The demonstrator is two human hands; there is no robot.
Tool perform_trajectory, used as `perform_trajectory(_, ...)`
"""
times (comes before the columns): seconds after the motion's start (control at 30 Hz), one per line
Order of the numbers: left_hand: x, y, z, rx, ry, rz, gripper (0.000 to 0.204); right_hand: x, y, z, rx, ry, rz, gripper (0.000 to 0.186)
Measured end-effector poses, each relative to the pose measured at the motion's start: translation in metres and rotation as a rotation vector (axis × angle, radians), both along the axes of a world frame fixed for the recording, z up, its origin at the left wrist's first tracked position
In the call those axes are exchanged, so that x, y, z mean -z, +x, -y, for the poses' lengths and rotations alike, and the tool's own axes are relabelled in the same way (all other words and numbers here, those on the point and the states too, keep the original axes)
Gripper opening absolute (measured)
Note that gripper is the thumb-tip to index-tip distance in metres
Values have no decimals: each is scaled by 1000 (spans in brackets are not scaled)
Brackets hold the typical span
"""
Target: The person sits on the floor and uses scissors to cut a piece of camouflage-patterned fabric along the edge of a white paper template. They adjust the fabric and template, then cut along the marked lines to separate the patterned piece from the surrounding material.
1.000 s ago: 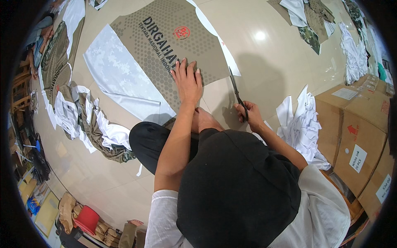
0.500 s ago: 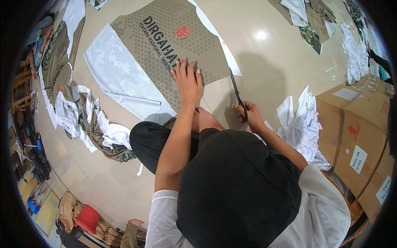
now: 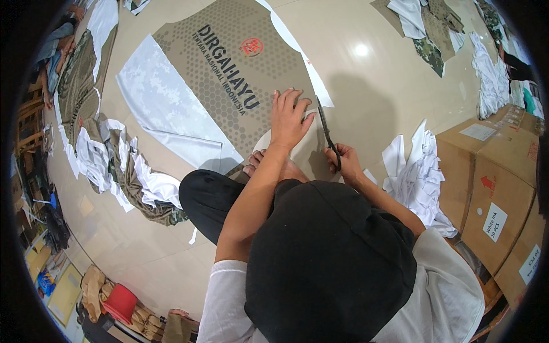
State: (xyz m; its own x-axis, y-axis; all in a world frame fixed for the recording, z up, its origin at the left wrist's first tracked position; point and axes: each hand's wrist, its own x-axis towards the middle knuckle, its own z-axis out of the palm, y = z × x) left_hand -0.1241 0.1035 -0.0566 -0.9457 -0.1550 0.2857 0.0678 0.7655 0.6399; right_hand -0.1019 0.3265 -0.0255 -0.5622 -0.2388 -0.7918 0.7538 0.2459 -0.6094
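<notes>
A brown printed fabric panel (image 3: pixel 189 63) with dark lettering and a red emblem lies flat on the floor before me. My left hand (image 3: pixel 290 120) presses on its lower right part, fingers spread and holding nothing. In my right hand (image 3: pixel 345 162) is a pair of black scissors (image 3: pixel 326 128), gripped by the handles. Their blades point away from me and meet the panel's right corner, beside a white strip (image 3: pixel 314 80) along that edge. A white patterned underside (image 3: pixel 166 97) is folded out at the panel's left. My bare foot touches the near edge.
Heaped white and camouflage cloth (image 3: pixel 128 166) lies to the left. White scraps (image 3: pixel 414 177) are piled at right, beside stacked cardboard boxes (image 3: pixel 497 188). More cut cloth (image 3: pixel 426 34) rests at the far right. Another person's arm (image 3: pixel 517 68) shows at the right rim.
My left hand has slid right across the panel, closer to the scissors, uncovering more lettering. My right hand and the scissors have barely moved.
</notes>
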Motion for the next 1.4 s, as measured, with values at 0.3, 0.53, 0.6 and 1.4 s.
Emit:
perform_trajectory(0.3, 7, -4, -14, -22, -19, -14, 20, -1, 1, 0, -15, 6, -15, 28)
perform_trajectory(0.53, 15, -4, -18, -37, -56, -52, 18, 3, 3, -2, -15, 13, -27, 32)
perform_trajectory(0.6, 16, -4, -18, -35, -51, -55, 18, 2, 2, -2, -30, 26, -31, 31)
perform_trajectory(1.4, 14, -1, -17, -26, 1, -48, 21, -1, -18, 14, 13, 17, -2, 28)
